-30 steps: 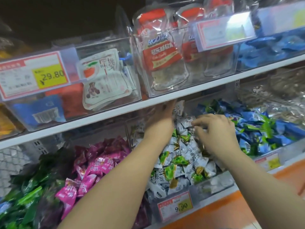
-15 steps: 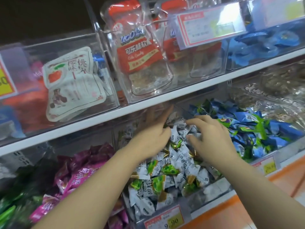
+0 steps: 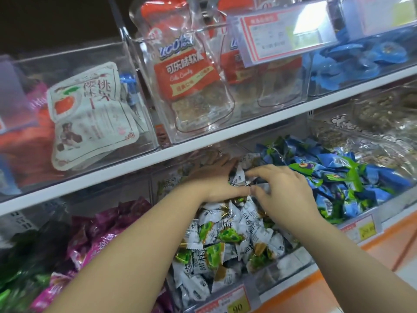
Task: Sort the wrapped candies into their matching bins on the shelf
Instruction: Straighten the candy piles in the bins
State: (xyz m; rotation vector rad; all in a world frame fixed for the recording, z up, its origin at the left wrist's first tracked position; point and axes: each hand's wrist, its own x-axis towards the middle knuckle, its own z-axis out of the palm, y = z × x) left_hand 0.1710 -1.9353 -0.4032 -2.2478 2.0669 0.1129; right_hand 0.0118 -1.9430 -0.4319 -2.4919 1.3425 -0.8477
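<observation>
A clear bin (image 3: 273, 276) in the middle of the lower shelf holds a heap of white wrapped candies (image 3: 228, 236) with green and brown prints. Both my hands reach into its back part. My left hand (image 3: 214, 179) lies flat on the heap, fingers straight and pointing right. My right hand (image 3: 284, 190) hovers over the heap with curled fingers; its index finger and thumb pinch a white candy wrapper (image 3: 241, 177) between the two hands. Blue-and-green wrapped candies (image 3: 338, 177) fill the bin to the right. Magenta wrapped candies (image 3: 101, 233) fill the bin to the left.
The white upper shelf board (image 3: 225, 141) runs close above my hands. On it stand clear bins with a white pouch (image 3: 90, 114), red cola-candy bags (image 3: 182, 71) and blue round packs (image 3: 361, 59). Green candies (image 3: 13, 290) lie at the far lower left. A price tag (image 3: 225, 303) fronts the middle bin.
My left hand has come down from under the shelf board onto the white candies. My right hand has closed in toward it. The view has shifted left.
</observation>
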